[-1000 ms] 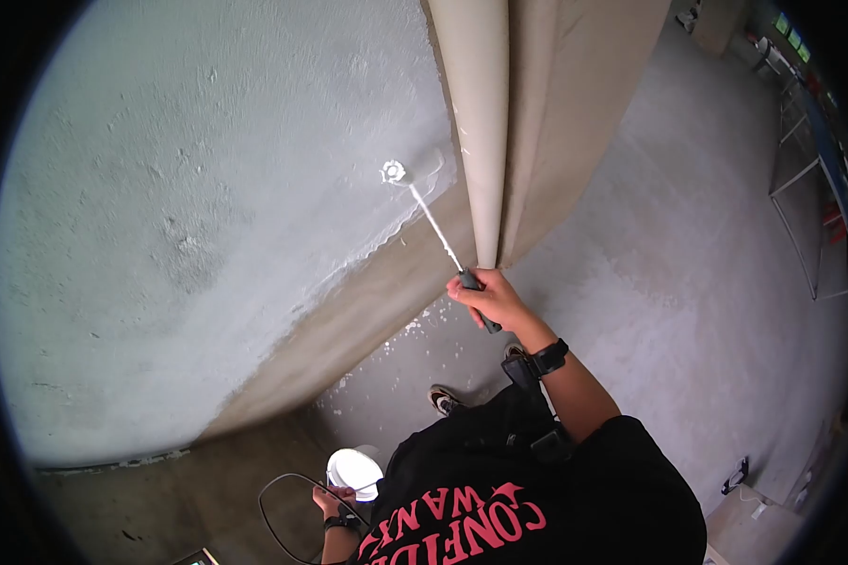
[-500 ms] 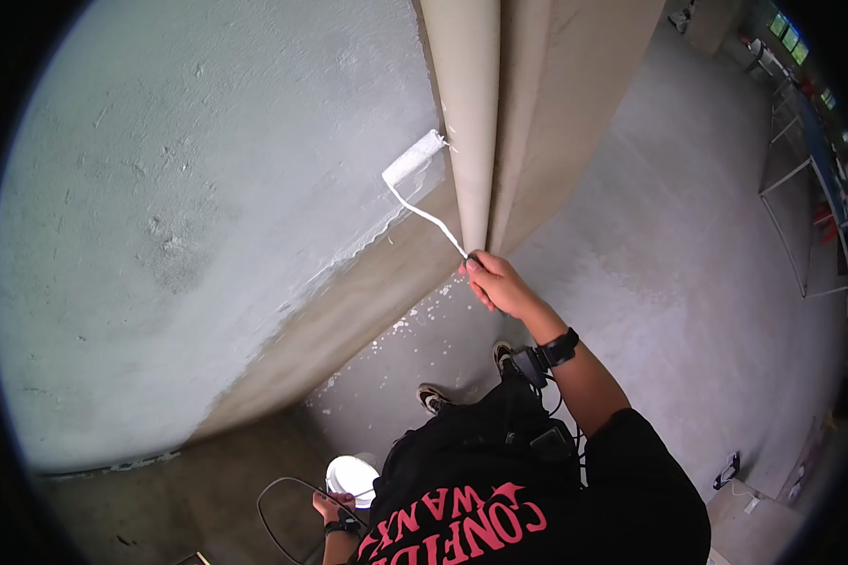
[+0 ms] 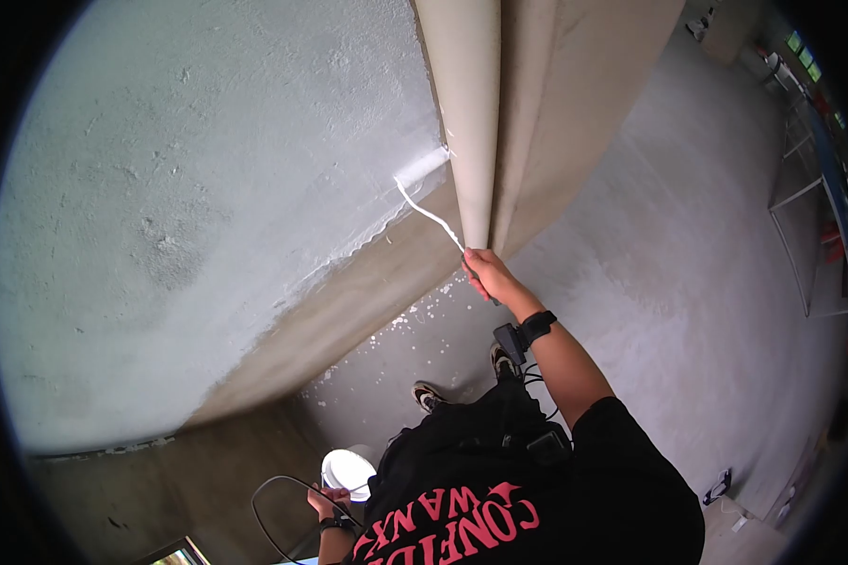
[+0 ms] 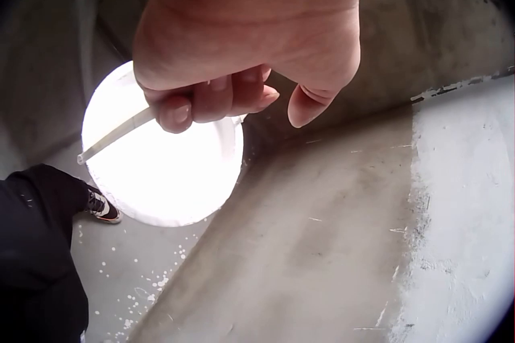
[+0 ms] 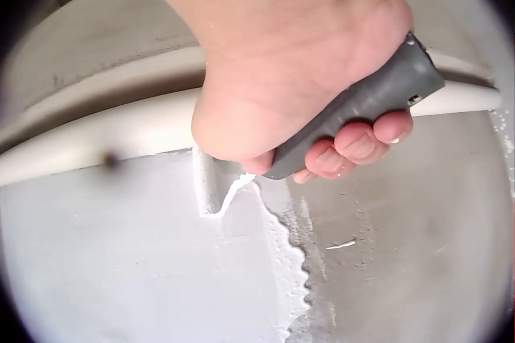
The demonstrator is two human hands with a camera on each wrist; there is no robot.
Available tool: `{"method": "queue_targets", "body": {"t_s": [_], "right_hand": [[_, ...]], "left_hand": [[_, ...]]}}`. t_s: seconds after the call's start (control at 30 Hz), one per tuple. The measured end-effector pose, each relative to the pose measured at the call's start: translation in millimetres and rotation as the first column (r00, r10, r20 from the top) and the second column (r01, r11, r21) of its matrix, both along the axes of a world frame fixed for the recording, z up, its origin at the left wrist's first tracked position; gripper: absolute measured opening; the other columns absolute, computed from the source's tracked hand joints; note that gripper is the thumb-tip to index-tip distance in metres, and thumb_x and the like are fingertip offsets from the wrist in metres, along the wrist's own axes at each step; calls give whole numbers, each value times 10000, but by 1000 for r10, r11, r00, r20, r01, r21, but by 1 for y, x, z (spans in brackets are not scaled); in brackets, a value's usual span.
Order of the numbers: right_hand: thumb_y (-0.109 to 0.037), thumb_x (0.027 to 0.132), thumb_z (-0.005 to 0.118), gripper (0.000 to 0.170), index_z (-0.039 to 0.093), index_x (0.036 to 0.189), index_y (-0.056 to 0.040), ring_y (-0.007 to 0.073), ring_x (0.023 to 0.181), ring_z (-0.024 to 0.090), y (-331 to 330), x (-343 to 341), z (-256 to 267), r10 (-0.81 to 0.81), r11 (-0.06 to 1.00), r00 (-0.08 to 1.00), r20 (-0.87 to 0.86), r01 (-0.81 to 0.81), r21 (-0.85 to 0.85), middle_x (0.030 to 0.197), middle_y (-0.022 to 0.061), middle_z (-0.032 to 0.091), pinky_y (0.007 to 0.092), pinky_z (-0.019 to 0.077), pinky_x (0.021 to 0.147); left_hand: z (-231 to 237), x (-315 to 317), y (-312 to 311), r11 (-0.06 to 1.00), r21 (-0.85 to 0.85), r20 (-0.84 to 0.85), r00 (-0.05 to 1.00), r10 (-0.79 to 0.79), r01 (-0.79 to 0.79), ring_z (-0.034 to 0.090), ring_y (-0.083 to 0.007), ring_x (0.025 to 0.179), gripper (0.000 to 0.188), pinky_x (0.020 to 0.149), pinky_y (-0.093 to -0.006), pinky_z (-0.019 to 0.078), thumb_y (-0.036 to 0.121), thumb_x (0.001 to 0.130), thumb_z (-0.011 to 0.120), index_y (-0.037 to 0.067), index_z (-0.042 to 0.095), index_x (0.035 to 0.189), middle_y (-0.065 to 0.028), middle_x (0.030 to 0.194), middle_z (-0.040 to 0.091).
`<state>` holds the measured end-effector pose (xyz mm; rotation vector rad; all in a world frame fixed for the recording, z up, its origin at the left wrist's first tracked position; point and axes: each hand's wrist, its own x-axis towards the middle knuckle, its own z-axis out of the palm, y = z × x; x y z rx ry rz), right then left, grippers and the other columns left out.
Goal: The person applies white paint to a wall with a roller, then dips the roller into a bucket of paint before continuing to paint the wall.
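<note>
My right hand [image 3: 489,273] grips the dark grey handle [image 5: 362,110] of a paint roller. The white roller head [image 3: 423,168] lies against the wall [image 3: 254,141], its end at the beige pipe [image 3: 471,113]. In the right wrist view, the roller head [image 5: 206,182] is partly hidden behind my hand [image 5: 298,53], and a ragged white paint edge runs beside it. My left hand [image 3: 325,499] holds a white bucket [image 3: 349,473] by its handle. The left wrist view shows curled fingers [image 4: 213,100] round the bucket's thin handle [image 4: 121,131], the bucket [image 4: 173,174] hanging below.
Bare brown wall [image 3: 330,339] runs below the painted part. White paint spots dot the grey floor [image 3: 612,282] near my shoes [image 3: 428,395]. A metal frame [image 3: 790,240] stands far right. A black cable [image 3: 257,513] loops by my left hand.
The roller head has turned from end-on to lengthwise and come down slightly against the wall beside the pipe. My right hand has shifted a little with it; the left still holds the bucket.
</note>
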<state>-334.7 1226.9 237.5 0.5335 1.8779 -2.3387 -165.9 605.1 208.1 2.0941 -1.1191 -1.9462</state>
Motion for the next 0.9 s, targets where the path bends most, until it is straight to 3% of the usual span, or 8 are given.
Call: {"method": "queue_targets", "body": {"t_s": [0.27,0.47,0.53,0.57,0.6,0.67,0.73,0.9], "right_hand": [[-378,1035,386,419,471,757,-76,97,352,364,-1,0,-60,30,997,999,12,-29,-66,526,2,426,283,303,322],[-389,1033,394,422,472,748,-87,96,362,374,4,7,-98,40,998,991,130,-34,-45,521,-8,420,278,305,327],[-420,1034,382,447,475,764,-76,90,362,374,7,8,-111,35,999,983,181,-34,-6,526,-3,429,265,301,337],[-420,1034,382,447,475,764,-76,90,362,374,8,8,-118,40,999,982,184,-41,-1,526,-3,429,265,301,337],[-421,1035,385,442,474,766,-81,82,371,377,7,9,-123,27,999,987,160,-34,37,529,-9,431,258,300,338],[-423,1035,388,438,473,768,-86,75,380,380,8,4,-124,19,996,991,136,-30,80,532,-14,433,251,299,339],[-393,1030,424,426,505,769,-67,72,436,396,8,5,-120,4,1000,991,134,-4,-1,565,-18,454,245,326,411],[-414,1027,436,436,501,781,-59,63,475,403,13,-11,-104,46,995,999,12,-47,83,564,-22,445,236,332,448]], "left_hand": [[-9,11,-7,1000,-6,31,1000,-5,5,253,-140,405,466,487,-317,267,404,779,590,197,281,498,57,427,243],[-21,24,-6,999,5,30,999,-33,33,249,-126,383,436,467,-297,253,404,797,568,213,295,517,80,427,294],[-28,23,-3,1000,13,38,999,-25,24,249,-154,423,445,502,-324,272,406,717,648,208,308,508,54,453,237],[-33,23,-2,1000,1,49,998,-28,28,270,-149,424,433,506,-319,275,408,725,638,208,322,507,60,451,279],[-35,24,0,995,42,12,996,-91,91,282,-143,415,425,501,-318,280,409,743,611,204,323,506,66,438,289],[-33,17,19,997,45,41,997,-63,61,261,-120,368,407,446,-312,303,421,803,543,205,336,527,74,420,253],[-51,21,16,998,21,63,996,-60,59,262,-120,370,405,451,-313,304,416,796,551,204,345,520,75,419,266],[-75,14,36,990,66,54,990,-128,125,258,-117,376,366,481,-305,302,372,768,557,207,363,505,85,412,275]]}}
